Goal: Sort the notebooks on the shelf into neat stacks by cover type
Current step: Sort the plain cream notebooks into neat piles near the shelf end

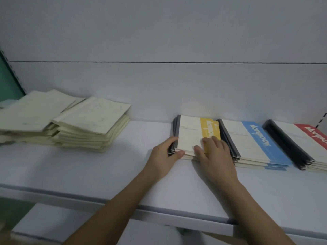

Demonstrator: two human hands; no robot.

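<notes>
Nearest, two bare forearms reach up from the bottom edge over the front lip of the white shelf (88, 174). The left hand (163, 156) grips the near left corner of the yellow-banded notebook stack (191, 135), thumb along its near edge and fingers curled round the dark spines on its left side. The right hand (215, 156) lies flat on top of the same stack, fingers fairly straight and spread, pressing on the cover near the yellow band and curled round nothing. Just right of this stack sits the blue-banded stack (251, 144), and further right the red-banded stack (300, 138), cut by the frame edge. Far left lie two untidy piles of plain cream notebooks (79, 124), against the grey back panel (159, 41).
</notes>
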